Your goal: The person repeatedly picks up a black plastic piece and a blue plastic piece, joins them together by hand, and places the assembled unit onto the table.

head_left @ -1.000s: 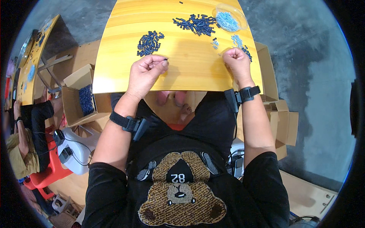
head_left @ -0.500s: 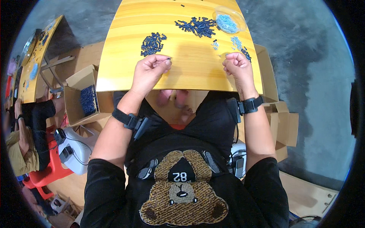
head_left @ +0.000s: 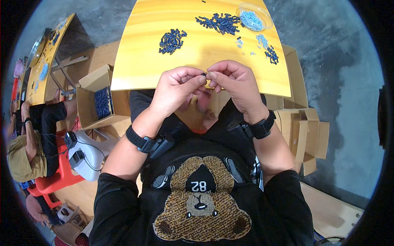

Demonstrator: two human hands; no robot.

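My left hand is closed in a pinch on a small black piece, held just over the near edge of the yellow wooden table. Against it, my right hand is also pinched, its fingertips touching or nearly touching the piece; whatever lies between them is too small to make out. Beyond my left hand lies a pile of small black pieces. A larger dark pile is farther back. Small pale pieces and more black pieces lie beyond my right hand.
At the far right of the table, a clear round dish holds light blue pieces. Cardboard boxes stand left and right of my legs. A person sits at another table on the left.
Both hands have come together from opposite sides and meet at the fingertips near the table's front edge. The view has shifted slightly, so the table appears higher and farther right.
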